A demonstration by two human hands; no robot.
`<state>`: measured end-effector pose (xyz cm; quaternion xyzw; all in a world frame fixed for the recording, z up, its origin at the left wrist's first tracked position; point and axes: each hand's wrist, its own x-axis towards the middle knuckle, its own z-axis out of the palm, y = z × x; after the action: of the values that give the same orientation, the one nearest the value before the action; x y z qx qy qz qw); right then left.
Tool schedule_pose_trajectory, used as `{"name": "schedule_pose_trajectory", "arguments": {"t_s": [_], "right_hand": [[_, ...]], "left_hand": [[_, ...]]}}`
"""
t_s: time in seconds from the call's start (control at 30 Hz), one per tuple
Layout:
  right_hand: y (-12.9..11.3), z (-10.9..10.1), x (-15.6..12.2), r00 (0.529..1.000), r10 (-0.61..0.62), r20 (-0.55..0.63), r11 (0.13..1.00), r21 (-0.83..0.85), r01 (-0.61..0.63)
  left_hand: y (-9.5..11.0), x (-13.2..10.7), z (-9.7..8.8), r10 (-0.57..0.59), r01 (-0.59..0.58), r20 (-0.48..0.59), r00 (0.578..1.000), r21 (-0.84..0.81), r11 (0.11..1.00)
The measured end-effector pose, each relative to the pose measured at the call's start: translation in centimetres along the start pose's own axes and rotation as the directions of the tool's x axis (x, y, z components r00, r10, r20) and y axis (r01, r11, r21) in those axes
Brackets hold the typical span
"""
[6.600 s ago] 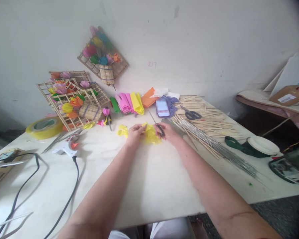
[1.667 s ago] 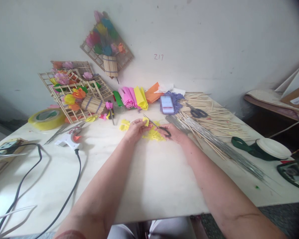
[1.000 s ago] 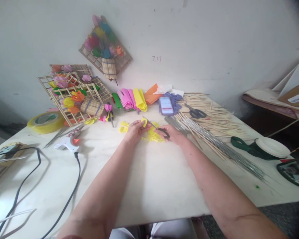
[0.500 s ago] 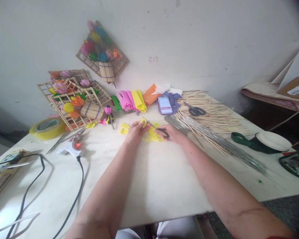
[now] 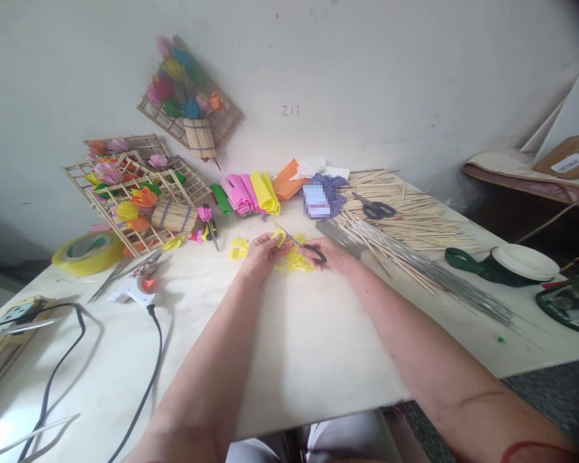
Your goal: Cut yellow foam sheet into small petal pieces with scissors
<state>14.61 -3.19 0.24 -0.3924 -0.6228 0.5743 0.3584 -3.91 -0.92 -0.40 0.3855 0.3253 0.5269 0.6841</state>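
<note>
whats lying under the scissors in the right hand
Yellow paper scraps lie on the table beneath the scissors in the right hand, which covers their right edge. The left hand pinches one yellow piece.

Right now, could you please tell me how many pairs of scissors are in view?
2: one pair in the right hand; another lying on the wooden sticks. Others may be hidden.

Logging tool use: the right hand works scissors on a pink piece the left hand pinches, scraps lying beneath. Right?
Not quite: the head view shows the piece pinched by the left hand is yellow, not pink. The right hand does work the scissors on it, scraps lying beneath.
</note>
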Motion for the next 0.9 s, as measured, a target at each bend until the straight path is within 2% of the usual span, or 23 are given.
{"name": "schedule_pose_trajectory", "arguments": {"t_s": [0.23,0.67,0.9], "right_hand": [[-0.44,0.18,-0.08,1.000,0.002,-0.018,0.999,-0.033,-0.002],[-0.40,0.02,-0.07,0.999,-0.032,-0.016,0.996,-0.081,0.031],[-0.36,-0.04,-0.05,0.999,-0.013,-0.031,0.995,-0.098,0.010]], "left_hand": [[-0.15,0.12,-0.18,0.014,-0.014,0.020,1.000,0.009,1.000],[-0.16,0.21,-0.38,0.017,-0.017,0.001,1.000,0.000,1.000],[-0.12,0.16,-0.19,0.037,-0.038,-0.028,0.999,-0.019,0.999]]}}
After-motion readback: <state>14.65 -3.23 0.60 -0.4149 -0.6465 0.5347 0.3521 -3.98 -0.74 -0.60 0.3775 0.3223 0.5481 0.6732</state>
